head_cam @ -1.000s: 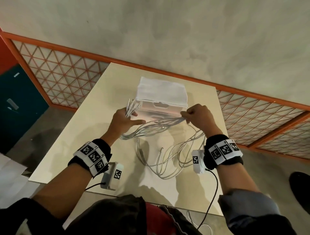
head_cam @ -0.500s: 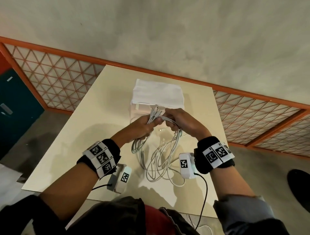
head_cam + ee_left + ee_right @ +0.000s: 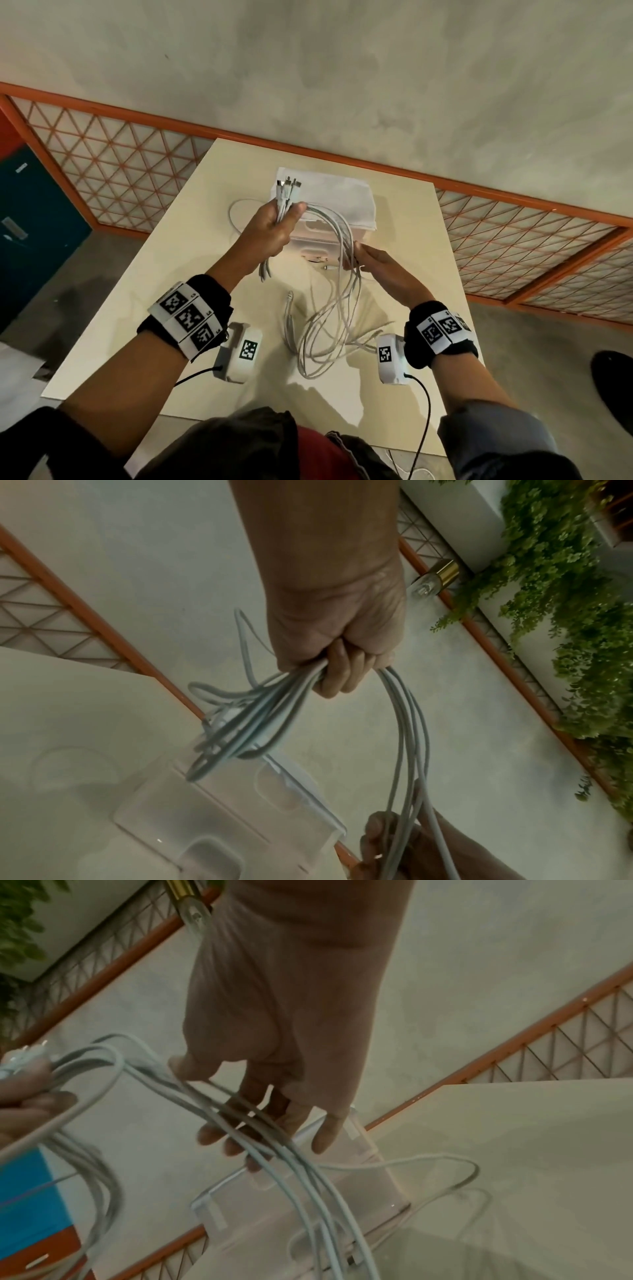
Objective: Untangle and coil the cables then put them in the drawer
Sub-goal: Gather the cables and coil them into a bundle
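Several white cables (image 3: pixel 334 308) trail from my hands down to loose loops on the cream table (image 3: pixel 164 281). My left hand (image 3: pixel 291 212) grips the gathered bundle in a fist, with the plug ends sticking up above it; the left wrist view shows this hand (image 3: pixel 342 669) curled round the cables (image 3: pixel 407 723). My right hand (image 3: pixel 352 253) is lower and to the right, fingers (image 3: pixel 322 1139) straight and spread, with the strands (image 3: pixel 308 1177) running across them. Behind both hands stands the translucent drawer unit (image 3: pixel 342 195), also visible as the drawer unit (image 3: pixel 192 818) from below.
One more thin white cable (image 3: pixel 236 212) curves on the table left of the drawer unit. A small loose plug (image 3: pixel 327 268) lies in front of it. An orange lattice railing (image 3: pixel 120 178) runs behind the table. A teal cabinet (image 3: pixel 30 219) stands at the left.
The hands were together at the bundle; now my left hand has lifted up and left with the plug ends, and my right hand has slid down the strands with opened fingers.
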Tool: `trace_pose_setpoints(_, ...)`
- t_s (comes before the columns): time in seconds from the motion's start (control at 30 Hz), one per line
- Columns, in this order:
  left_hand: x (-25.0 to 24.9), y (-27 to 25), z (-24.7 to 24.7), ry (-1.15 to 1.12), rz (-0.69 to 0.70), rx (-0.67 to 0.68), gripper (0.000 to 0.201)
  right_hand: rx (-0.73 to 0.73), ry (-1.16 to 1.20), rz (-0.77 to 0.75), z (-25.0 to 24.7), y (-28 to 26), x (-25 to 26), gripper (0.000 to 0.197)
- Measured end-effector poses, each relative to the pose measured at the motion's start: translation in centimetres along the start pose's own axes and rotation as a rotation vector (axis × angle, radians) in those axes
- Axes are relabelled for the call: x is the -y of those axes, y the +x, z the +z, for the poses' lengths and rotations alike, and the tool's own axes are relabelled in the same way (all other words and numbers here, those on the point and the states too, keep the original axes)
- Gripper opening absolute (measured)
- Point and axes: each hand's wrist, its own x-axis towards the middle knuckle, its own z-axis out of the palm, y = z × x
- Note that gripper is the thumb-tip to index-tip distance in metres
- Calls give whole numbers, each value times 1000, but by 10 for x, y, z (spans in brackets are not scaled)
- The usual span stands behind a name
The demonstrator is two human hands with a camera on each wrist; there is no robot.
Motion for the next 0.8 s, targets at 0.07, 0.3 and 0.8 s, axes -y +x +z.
trace_pose_setpoints(0.07,-4,1,0,-3,9,2,38,-10,47,-4,2,-1,1,47)
trace_pose_setpoints(0.3,-4,2,10,11,38,11,37,-59,120,-105,15,16,10,25)
trace_pose_setpoints(0.8,17,11,-5,186,10,-453,36,-141,-141,72,-7,12,-49,31)
